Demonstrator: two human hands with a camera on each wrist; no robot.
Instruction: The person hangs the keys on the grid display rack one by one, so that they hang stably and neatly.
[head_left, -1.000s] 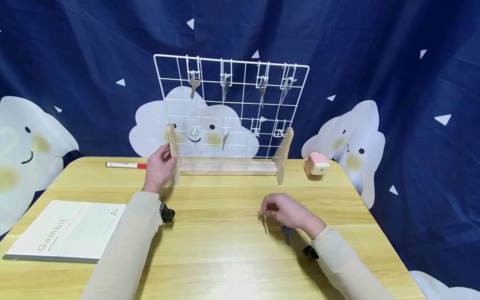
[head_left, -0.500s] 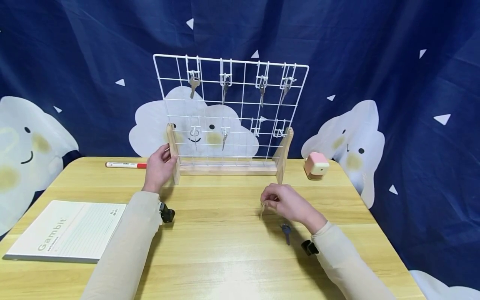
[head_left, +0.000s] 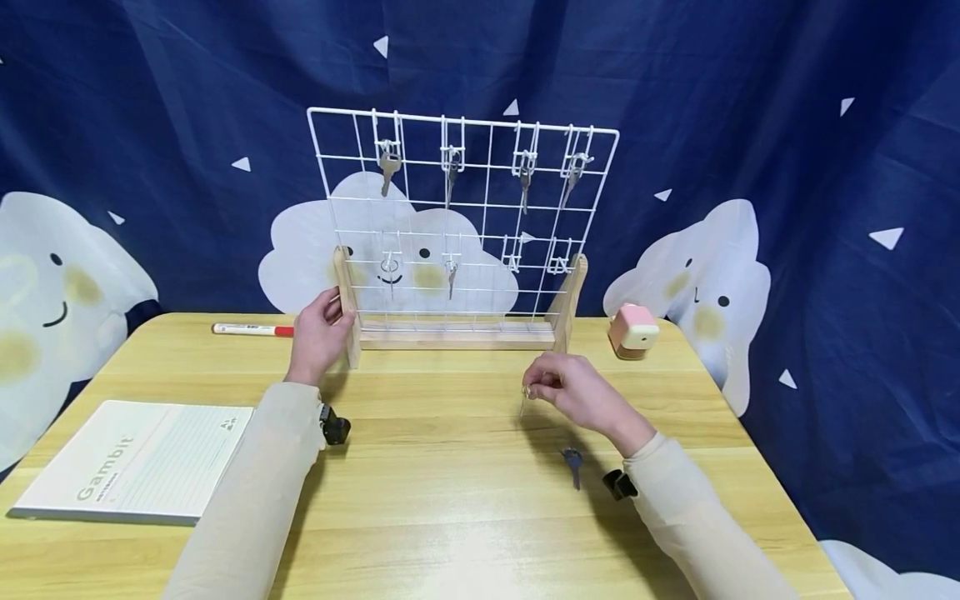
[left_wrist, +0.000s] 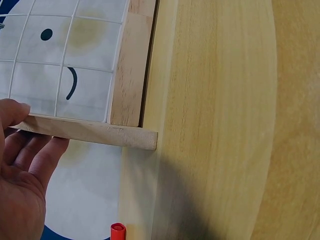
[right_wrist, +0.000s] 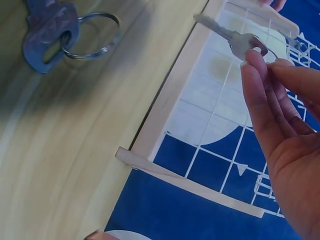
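A white wire grid rack [head_left: 486, 167] stands on wooden feet at the back of the table. My left hand [head_left: 318, 337] grips its left wooden side piece [left_wrist: 95, 134], thumb on one face and fingers on the other. My right hand [head_left: 577, 390], raised in front of the rack's right half, pinches a silver key [right_wrist: 241, 44] by its ring, and the blade hangs down. Below that hand a second, darker key [head_left: 573, 467] with a ring [right_wrist: 119, 35] lies on the table. Several keys hang from the hooks; two lower right hooks [head_left: 558, 265] carry none.
A notebook [head_left: 135, 462] lies at the left, with a white marker [head_left: 247, 330] with a red cap behind it. A pink pencil sharpener [head_left: 633, 329] stands near the back right corner. Behind the table hangs a dark blue curtain [head_left: 675, 75].
My right hand has risen from near the table and moved toward the rack, carrying the silver key. The second key lies uncovered below it. My left hand stays put.
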